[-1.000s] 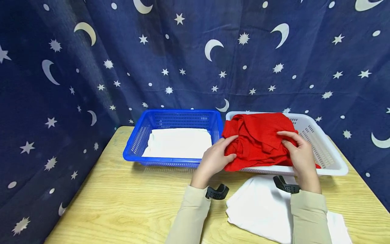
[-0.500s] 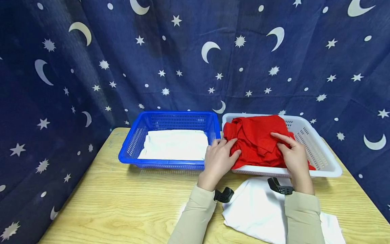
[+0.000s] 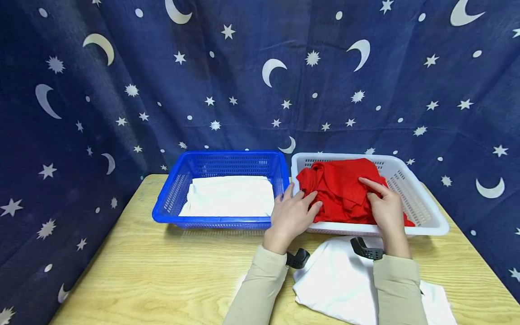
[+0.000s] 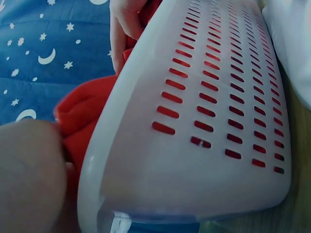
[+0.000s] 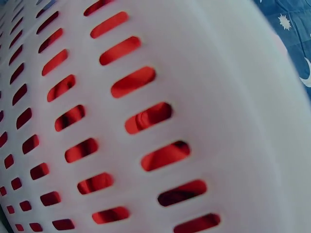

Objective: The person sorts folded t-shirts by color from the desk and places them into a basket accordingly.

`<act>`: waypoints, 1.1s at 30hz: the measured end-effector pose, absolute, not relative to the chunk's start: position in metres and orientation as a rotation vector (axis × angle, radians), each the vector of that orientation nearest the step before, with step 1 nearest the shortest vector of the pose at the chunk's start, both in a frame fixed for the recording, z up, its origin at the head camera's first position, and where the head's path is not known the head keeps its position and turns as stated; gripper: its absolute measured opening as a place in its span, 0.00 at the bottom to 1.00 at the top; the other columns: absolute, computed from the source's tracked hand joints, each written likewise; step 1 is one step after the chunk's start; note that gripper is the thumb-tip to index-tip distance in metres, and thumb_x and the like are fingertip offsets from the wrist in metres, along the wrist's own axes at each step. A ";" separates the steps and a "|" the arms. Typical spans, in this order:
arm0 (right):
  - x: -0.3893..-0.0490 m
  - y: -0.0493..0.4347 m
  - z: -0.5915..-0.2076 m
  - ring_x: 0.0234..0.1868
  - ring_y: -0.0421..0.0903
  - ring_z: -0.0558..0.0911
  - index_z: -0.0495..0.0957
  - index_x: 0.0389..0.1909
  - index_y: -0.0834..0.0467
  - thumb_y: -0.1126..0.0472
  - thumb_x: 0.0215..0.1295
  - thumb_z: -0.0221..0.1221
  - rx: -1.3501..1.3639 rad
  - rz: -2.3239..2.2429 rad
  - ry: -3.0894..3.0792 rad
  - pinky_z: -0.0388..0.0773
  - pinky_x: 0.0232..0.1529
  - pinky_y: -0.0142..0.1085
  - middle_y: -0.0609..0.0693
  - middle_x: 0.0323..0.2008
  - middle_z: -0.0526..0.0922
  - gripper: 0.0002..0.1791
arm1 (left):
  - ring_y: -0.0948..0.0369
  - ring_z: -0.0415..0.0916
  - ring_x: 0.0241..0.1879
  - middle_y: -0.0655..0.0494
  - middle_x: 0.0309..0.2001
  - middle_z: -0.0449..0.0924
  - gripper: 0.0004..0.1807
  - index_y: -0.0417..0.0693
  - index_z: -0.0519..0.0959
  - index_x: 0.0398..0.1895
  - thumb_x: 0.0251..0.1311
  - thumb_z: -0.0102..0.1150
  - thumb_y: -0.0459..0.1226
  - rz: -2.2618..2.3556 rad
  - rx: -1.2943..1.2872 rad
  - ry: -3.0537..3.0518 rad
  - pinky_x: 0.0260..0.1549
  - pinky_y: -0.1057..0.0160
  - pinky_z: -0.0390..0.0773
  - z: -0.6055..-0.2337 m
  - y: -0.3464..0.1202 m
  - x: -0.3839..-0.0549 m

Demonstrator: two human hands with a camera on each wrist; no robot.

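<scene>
A rumpled red cloth fills the left and middle of the white plastic basket. My left hand is at the basket's front left corner, fingers spread and relaxed, their tips at the cloth's left edge. On the cloth's right side my right hand rests with its index finger stretched over the top; its outer fingers are hidden. Seen close up in the left wrist view, the left hand is beside the rim with red cloth behind it. In the right wrist view the slotted basket wall hides the right hand.
To the left stands a blue basket with a flat white cloth inside. Another white cloth lies on the wooden table in front of the white basket, partly under the right forearm. A starry curtain hangs behind.
The red cloth's left edge, which overhung the white basket's rim, now lies inside it. My left hand's fingers have spread. The head view has shifted slightly.
</scene>
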State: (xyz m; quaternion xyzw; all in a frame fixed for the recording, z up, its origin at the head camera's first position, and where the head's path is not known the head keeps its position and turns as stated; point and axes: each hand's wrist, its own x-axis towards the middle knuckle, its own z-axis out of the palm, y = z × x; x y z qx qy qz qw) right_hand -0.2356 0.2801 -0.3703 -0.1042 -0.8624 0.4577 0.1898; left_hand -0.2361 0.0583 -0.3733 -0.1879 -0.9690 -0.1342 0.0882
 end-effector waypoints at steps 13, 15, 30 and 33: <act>-0.236 0.280 -0.371 0.60 0.51 0.62 0.73 0.55 0.48 0.67 0.62 0.43 -0.375 1.290 -2.441 0.59 0.52 0.42 0.54 0.59 0.68 0.23 | 0.52 0.36 0.67 0.64 0.59 0.66 0.26 0.73 0.65 0.59 0.60 0.31 0.61 -0.297 -0.466 -3.009 0.56 0.42 0.53 -0.374 0.069 -0.242; -0.235 0.283 -0.371 0.62 0.53 0.58 0.71 0.57 0.48 0.66 0.63 0.43 -0.341 1.317 -2.481 0.57 0.56 0.47 0.55 0.61 0.64 0.23 | 0.52 0.34 0.67 0.64 0.59 0.65 0.26 0.74 0.65 0.59 0.60 0.30 0.62 -0.284 -0.477 -3.029 0.56 0.41 0.52 -0.374 0.070 -0.242; -0.237 0.286 -0.372 0.62 0.57 0.60 0.68 0.59 0.51 0.68 0.61 0.41 -0.322 1.128 -2.519 0.59 0.55 0.52 0.60 0.60 0.64 0.25 | 0.51 0.32 0.67 0.63 0.59 0.66 0.25 0.71 0.67 0.58 0.60 0.33 0.60 -0.259 -0.507 -3.039 0.56 0.40 0.50 -0.374 0.073 -0.242; -0.237 0.286 -0.372 0.61 0.58 0.61 0.68 0.59 0.51 0.68 0.61 0.42 -0.306 1.091 -2.533 0.62 0.51 0.51 0.61 0.60 0.64 0.25 | 0.50 0.32 0.67 0.63 0.60 0.65 0.25 0.69 0.67 0.59 0.61 0.33 0.59 -0.248 -0.511 -3.039 0.56 0.40 0.50 -0.374 0.073 -0.242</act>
